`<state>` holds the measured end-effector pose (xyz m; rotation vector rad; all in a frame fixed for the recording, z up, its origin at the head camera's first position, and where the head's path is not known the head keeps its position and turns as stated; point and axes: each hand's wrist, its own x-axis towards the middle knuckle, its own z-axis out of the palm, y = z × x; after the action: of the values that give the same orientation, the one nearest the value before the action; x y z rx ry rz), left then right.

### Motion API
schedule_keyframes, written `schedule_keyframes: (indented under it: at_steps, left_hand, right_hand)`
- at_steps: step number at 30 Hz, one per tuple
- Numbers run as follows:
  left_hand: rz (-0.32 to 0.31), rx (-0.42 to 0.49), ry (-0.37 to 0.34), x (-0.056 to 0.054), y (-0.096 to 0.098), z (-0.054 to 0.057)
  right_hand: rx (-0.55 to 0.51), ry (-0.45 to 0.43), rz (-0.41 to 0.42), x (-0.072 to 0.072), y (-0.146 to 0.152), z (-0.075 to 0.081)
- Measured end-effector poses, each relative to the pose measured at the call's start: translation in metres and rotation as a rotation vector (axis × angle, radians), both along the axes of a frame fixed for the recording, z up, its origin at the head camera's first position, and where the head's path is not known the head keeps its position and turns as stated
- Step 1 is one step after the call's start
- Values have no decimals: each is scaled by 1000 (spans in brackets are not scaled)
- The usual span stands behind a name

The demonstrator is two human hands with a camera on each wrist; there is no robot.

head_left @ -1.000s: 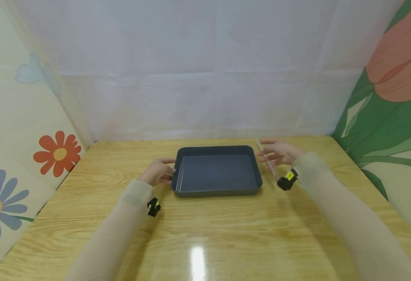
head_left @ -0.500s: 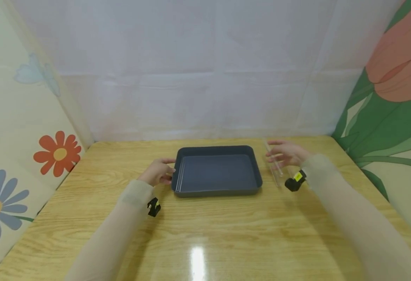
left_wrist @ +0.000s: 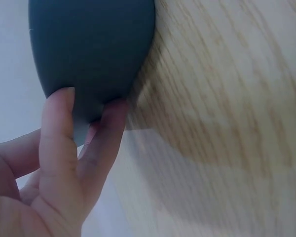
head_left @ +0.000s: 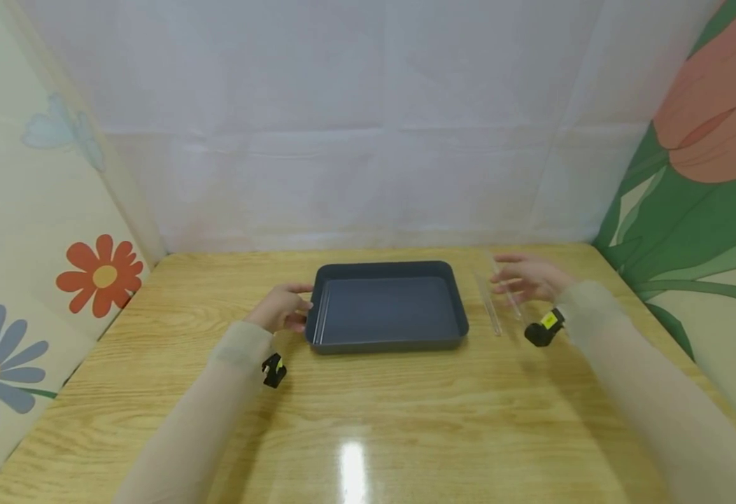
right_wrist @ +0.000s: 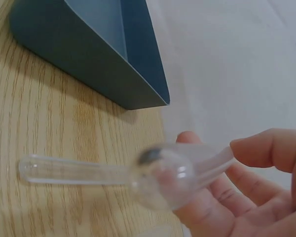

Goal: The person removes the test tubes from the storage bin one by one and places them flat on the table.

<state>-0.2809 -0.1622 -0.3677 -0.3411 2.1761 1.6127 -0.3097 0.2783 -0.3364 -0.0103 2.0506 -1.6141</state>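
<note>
A dark blue-grey rectangular tray (head_left: 393,346) stands on the wooden table in the head view. My left hand (head_left: 281,308) is at its left end; in the left wrist view the fingers (left_wrist: 58,143), nearly straight, touch the tray's outer wall (left_wrist: 89,54). To the right of the tray, my right hand (head_left: 528,278) pinches a clear test tube (right_wrist: 163,177), its rounded end toward the right wrist camera. Another clear test tube (head_left: 489,304) lies on the table between that hand and the tray. Clear rods or tubes (head_left: 324,311) lie along the tray's left inner side.
The wooden table (head_left: 368,399) extends in front of the tray. A white cloth backdrop (head_left: 368,140) hangs behind it, with flower-printed panels (head_left: 100,276) at both sides. A black wrist camera (head_left: 543,327) sits under the right wrist, close to the tabletop.
My right hand has moved right, away from the tray, carrying one test tube. The other tube now shows separately on the table. My left hand and the tray stay in place.
</note>
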Motion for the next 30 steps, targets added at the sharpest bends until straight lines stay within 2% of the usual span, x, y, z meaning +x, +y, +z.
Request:
schedule_keyframes:
  at_steps: [14,19,30]
  left_hand:
    - [-33,15,6,0,-2,-1]
    - [-30,11,7,0,-3,-1]
    - [-26,23,10,0,-3,-3]
  right_hand:
    - [1,12,-14,3,28,-3]
    - [24,31,2,5,37,-4]
    - [61,30,-36,10,48,-5]
